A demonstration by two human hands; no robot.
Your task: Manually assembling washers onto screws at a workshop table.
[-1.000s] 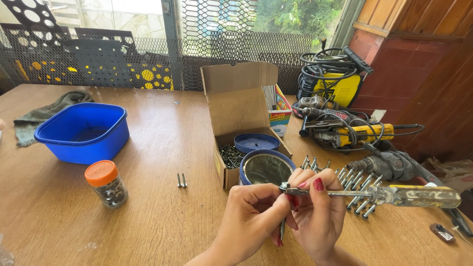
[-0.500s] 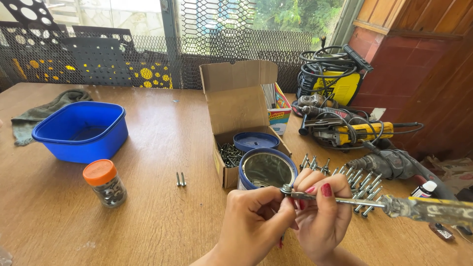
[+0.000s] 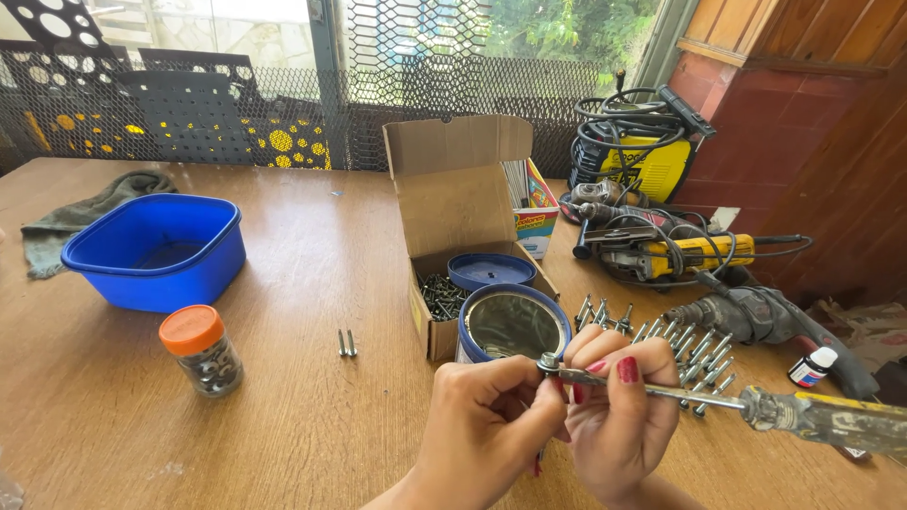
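a small silver screw [image 3: 548, 363] sits at the tip of a long screwdriver with a thin metal shaft and a clear yellowish handle [image 3: 831, 420], low in the middle of the view above the wooden surface [image 3: 312, 416]. the left hand [image 3: 487, 425] has its grip closed, thumb and forefinger pinched around the screw's head. the right hand [image 3: 619, 416] is curled shut around the screwdriver shaft, fingers over the top and the handle jutting out to the right. just behind both hands stands a round blue-rimmed tin [image 3: 513, 324], its blue lid [image 3: 491, 271] lying behind it at an open brown cardboard box holding dark screws [image 3: 453, 227]. right of the tin, a scatter of silver screws [image 3: 680, 354] lies on the surface beside a grey power drill [image 3: 756, 316]. well to the left stand a small clear jar with an orange cap [image 3: 200, 349] and a blue plastic tub [image 3: 156, 250]; two loose screws [image 3: 347, 343] lie between jar and box.
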